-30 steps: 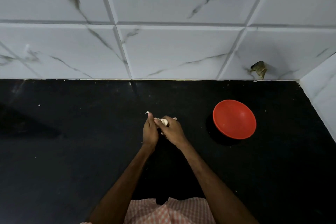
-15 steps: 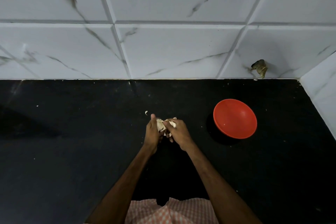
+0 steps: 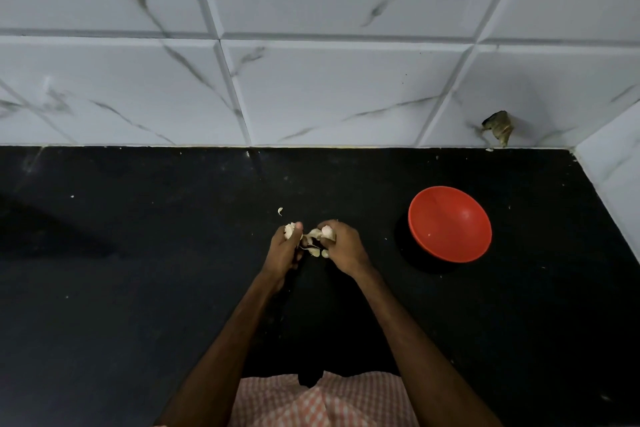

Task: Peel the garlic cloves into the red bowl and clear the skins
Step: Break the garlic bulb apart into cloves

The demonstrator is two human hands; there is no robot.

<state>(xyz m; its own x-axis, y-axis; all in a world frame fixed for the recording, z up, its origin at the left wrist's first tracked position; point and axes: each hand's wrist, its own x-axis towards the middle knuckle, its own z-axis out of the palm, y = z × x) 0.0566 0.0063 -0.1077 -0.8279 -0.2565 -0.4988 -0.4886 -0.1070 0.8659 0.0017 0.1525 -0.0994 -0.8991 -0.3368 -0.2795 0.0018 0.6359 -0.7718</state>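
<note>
Both hands are in the middle of the picture, low over the black worktop (image 3: 138, 288). The left hand (image 3: 285, 250) has its grip curled around a garlic piece (image 3: 288, 229). The right hand (image 3: 346, 248) has its grip pinched on a garlic clove (image 3: 327, 231). Thin, pale skins (image 3: 311, 241) hang between the two hands. The red bowl (image 3: 450, 224) sits to the right, well apart from the hands. I see only one tiny white speck in it, so I think most of the peeling is not done yet.

Here is what could go wrong.

The clove is small and smooth. If the right hand pulls too hard, the clove could pop out and roll away on the worktop.

The bowl is off to the side, not under the hands. A peeled clove has to be carried over there. If it is dropped on the way, it lands on the worktop and not in the bowl.

The skins are very light. They could float down and spread all over. One small bit of skin (image 3: 280, 211) lies just above the left hand. Small bits are easy to miss when it is time to clean up.

Skins could also stick to the clove and ride into the bowl with it.
</note>
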